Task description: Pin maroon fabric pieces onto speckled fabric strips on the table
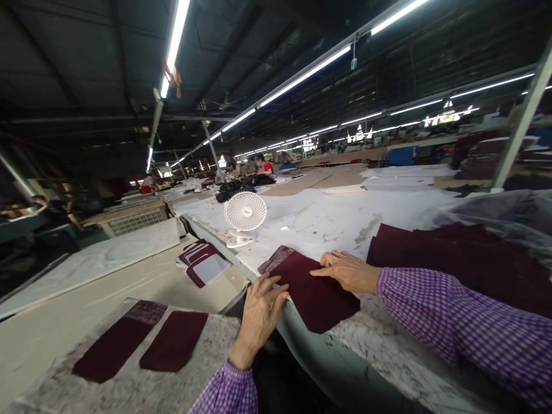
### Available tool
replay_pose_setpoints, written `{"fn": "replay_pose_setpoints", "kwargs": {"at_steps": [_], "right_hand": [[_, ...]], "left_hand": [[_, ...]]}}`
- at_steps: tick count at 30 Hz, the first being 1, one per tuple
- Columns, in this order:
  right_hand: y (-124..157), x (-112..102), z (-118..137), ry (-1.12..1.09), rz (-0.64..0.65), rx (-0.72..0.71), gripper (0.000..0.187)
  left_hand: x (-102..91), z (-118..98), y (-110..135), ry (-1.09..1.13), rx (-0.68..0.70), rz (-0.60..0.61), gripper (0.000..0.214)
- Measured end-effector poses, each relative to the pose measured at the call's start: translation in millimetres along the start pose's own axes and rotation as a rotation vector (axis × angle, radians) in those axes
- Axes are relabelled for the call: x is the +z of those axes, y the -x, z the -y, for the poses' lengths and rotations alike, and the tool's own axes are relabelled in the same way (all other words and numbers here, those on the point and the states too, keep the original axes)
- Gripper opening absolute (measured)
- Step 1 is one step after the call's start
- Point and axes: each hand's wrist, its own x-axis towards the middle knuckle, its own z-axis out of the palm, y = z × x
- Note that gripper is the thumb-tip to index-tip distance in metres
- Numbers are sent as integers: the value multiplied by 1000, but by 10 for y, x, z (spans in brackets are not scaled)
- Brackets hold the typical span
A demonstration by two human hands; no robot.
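Observation:
A maroon fabric piece (pixel 317 293) lies across the near edge of the white-topped table, with a speckled strip at its far left corner. My left hand (pixel 261 307) rests at its left edge, fingers spread and bent, fingertips touching the cloth. On its upper right part lies my right hand (pixel 348 271), index finger stretched out over the surface and the other fingers partly bent. Neither hand visibly grips the cloth. Two more maroon pieces, one with a speckled end (pixel 121 339) and one plain (pixel 175 340), lie side by side on the stained surface to the left.
A white clip-on fan (pixel 245 213) stands on the table beyond my hands. Left of it are stacked maroon pieces with pale panels (pixel 204 264). Larger maroon cloth (pixel 457 259) spreads at right, near clear plastic (pixel 509 221). A metal post (pixel 524 115) rises at far right. People work farther back.

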Motion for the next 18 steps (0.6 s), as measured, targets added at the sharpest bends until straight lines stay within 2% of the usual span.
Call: {"fn": "replay_pose_setpoints", "kwargs": {"at_steps": [4,7,10,14,16,18], "right_hand": [[44,-144,-207,52,54,122,41],[24,-172,-198,58,-8,170,31],[-32,-34,-89,-140,-78,120,30],[-129,127,20,-380,-29,280,31],[-152,54,-10,-444,8,265,24],[-121,-141,-119,-488,12,187,19]], "left_hand": [[-18,53,37,4,-11,-9,28],[0,38,38,15,-19,-21,28],[33,41,29,33,-14,-14,28],[83,91,22,53,-5,-35,30],[106,116,18,51,-11,-53,33],[120,127,7,37,-3,-41,33]]}}
